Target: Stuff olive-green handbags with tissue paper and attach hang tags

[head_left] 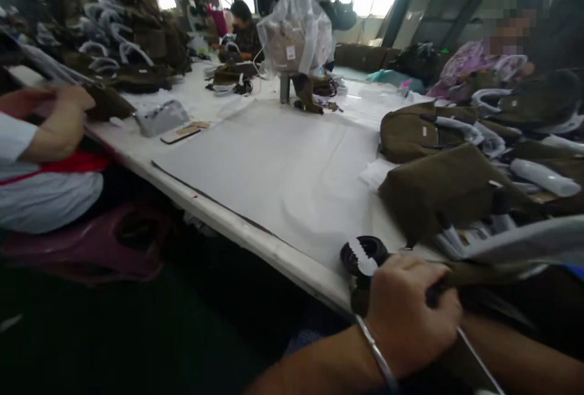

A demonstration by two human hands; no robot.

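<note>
My left hand (410, 310), with a silvery bracelet at its wrist, is at the lower right. Its fingers are closed around something dark, mostly covered by the hand. My right forearm (515, 346) reaches in from the right edge; the hand at its end is largely hidden behind my left hand. Just beyond my left knuckles lies a black coil (376, 247) with a white jagged-edged piece (362, 256) across it. Olive fabric lies around and below my hands. An upright olive bag (447, 188) stands beyond them on the table.
More olive bags (406, 130) with white-wrapped handles crowd the right side. A white sheet (274, 164) covers the mid-table (219, 215). At left are a phone (180, 134), a person's arm (59, 127) and a pink stool (91, 249). A plastic-wrapped bag (292, 42) stands farther back; two people are beyond.
</note>
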